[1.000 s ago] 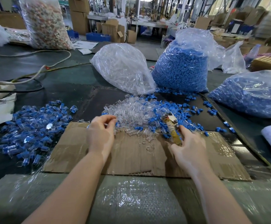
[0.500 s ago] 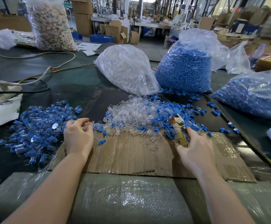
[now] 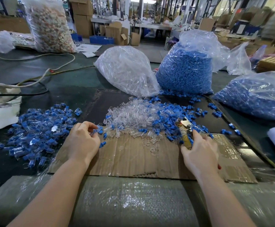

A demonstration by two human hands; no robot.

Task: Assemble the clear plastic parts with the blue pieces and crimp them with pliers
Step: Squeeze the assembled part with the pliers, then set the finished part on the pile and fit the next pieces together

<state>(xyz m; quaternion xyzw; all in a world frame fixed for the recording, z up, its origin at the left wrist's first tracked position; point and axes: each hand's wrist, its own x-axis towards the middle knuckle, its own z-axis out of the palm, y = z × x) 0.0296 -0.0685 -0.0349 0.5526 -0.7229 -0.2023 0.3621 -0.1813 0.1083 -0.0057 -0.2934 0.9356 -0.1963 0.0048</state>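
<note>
A heap of loose clear plastic parts (image 3: 133,113) mixed with small blue pieces (image 3: 169,118) lies at the far edge of a cardboard sheet (image 3: 133,154). My left hand (image 3: 82,141) is at the heap's left end, its fingertips pinching a small blue-and-clear piece (image 3: 99,130). My right hand (image 3: 199,153) grips the yellow handles of the pliers (image 3: 185,130), whose metal jaws point away from me into the heap. A pile of assembled blue-and-clear parts (image 3: 36,133) lies to the left.
Behind the heap stand a bag of clear parts (image 3: 127,71) and a bag of blue pieces (image 3: 186,69); another blue-filled bag (image 3: 256,95) lies right. Cables (image 3: 35,79) and white cloth (image 3: 0,108) lie left. Bubble wrap (image 3: 133,200) covers the near edge.
My left hand swung left to the assembled pile, then came back right to the heap's left end and now pinches a small piece. The right hand stayed on the pliers.
</note>
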